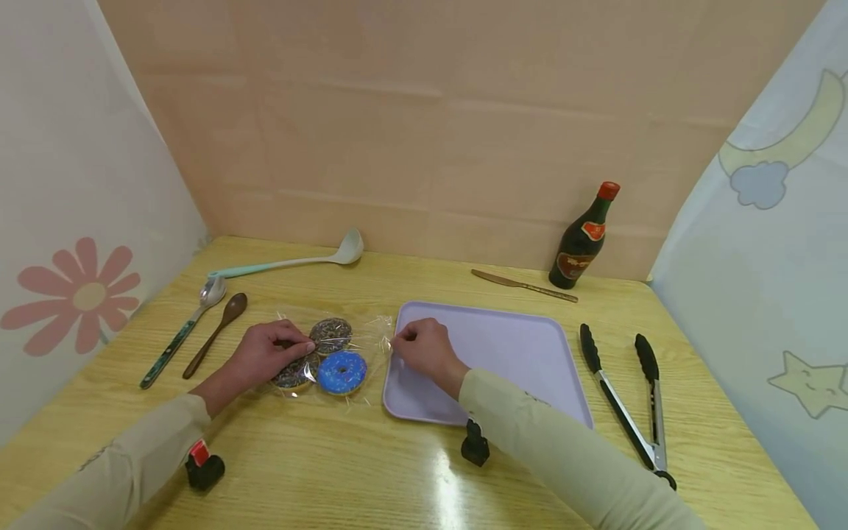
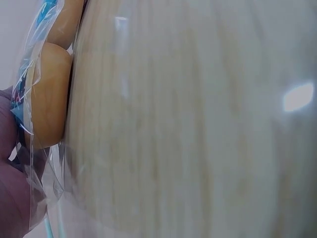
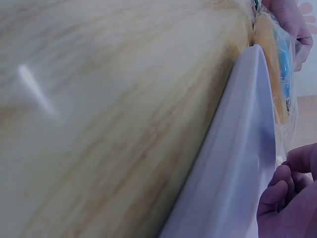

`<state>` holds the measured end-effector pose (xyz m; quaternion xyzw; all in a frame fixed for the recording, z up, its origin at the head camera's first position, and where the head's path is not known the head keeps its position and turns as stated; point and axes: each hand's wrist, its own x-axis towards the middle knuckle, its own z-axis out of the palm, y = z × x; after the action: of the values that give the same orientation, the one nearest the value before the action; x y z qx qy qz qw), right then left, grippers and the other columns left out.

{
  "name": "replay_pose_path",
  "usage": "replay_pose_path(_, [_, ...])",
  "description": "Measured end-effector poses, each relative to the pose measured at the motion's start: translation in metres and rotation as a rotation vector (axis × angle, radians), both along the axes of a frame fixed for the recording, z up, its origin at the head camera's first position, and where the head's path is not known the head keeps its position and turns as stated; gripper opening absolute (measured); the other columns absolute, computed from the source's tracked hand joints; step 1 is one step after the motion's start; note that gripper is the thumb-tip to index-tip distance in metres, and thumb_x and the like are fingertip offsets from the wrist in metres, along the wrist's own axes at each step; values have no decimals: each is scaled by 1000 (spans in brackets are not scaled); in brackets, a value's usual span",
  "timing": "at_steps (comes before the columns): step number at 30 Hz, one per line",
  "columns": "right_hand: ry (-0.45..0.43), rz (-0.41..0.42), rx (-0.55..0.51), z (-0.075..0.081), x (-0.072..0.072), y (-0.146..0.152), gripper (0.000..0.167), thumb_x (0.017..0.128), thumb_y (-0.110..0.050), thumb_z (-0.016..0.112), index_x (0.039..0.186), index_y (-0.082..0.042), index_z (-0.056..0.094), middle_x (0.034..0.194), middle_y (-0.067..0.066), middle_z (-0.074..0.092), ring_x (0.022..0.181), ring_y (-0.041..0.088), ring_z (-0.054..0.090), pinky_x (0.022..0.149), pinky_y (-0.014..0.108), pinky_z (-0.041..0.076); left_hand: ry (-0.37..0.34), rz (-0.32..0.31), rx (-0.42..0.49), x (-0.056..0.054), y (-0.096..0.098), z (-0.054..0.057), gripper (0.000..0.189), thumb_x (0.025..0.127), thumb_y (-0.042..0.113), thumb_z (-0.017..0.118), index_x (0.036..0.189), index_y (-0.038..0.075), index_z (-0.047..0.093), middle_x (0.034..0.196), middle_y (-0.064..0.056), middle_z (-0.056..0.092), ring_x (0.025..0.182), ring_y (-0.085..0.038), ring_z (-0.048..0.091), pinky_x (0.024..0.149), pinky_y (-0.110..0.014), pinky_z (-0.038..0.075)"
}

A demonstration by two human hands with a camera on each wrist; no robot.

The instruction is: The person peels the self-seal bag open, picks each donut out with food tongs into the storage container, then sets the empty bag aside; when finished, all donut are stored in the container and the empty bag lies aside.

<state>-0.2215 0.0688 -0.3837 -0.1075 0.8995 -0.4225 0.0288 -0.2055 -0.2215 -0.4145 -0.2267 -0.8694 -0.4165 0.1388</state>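
A clear plastic bag (image 1: 361, 346) lies on the table with three doughnuts in it. Two are dark with sprinkles, and the third is a blue doughnut (image 1: 341, 372) with sprinkles. My left hand (image 1: 268, 355) holds the bag's left part, over the dark doughnuts, partly covering one. With curled fingers, my right hand (image 1: 427, 350) pinches the bag's right end at the left rim of a lilac tray (image 1: 510, 353). In the right wrist view, thumb and finger meet at the plastic. The left wrist view shows a doughnut's tan side (image 2: 49, 96) through the film.
Left of the bag lie a brown wooden spoon (image 1: 218, 331) and a metal spoon (image 1: 185, 331). A ladle (image 1: 298, 261) lies behind. At the back right are a knife (image 1: 523, 284) and an upright dark bottle (image 1: 579, 250). Spread tongs (image 1: 626, 412) lie right of the tray.
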Motion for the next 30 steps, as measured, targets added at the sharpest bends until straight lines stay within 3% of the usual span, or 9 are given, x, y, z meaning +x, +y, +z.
replay_pose_path(6, [-43, -8, 22, 2, 0, 2, 13, 86, -15, 66, 77, -8, 72, 69, -2, 62, 59, 13, 54, 53, 26, 45, -13, 8, -2, -1, -1, 0, 5, 82, 6, 74, 81, 10, 76, 78, 6, 62, 69, -9, 57, 59, -25, 47])
replay_pose_path(18, [-24, 52, 62, 3, -9, -15, 19, 89, -26, 67, 81, -9, 72, 73, -4, 61, 65, 13, 55, 59, 28, 46, 2, -17, 21, 1, 0, -1, 2, 82, 6, 75, 80, 6, 75, 77, 5, 64, 68, -9, 56, 57, -25, 47])
replay_pose_path(23, [36, 22, 73, 4, -11, -17, 18, 88, -19, 67, 75, -8, 70, 70, -2, 59, 63, 12, 53, 57, 26, 45, 1, -19, 26, 3, 1, -2, 4, 82, 3, 74, 81, 7, 76, 78, 4, 63, 67, -10, 56, 57, -25, 46])
replay_pose_path(30, [37, -25, 28, 3, -11, -11, 15, 87, -16, 66, 75, -7, 67, 66, -1, 58, 58, 12, 52, 53, 26, 44, -23, -18, 17, 3, 0, 0, 5, 83, 4, 73, 83, 8, 76, 79, 5, 62, 67, -9, 56, 57, -27, 47])
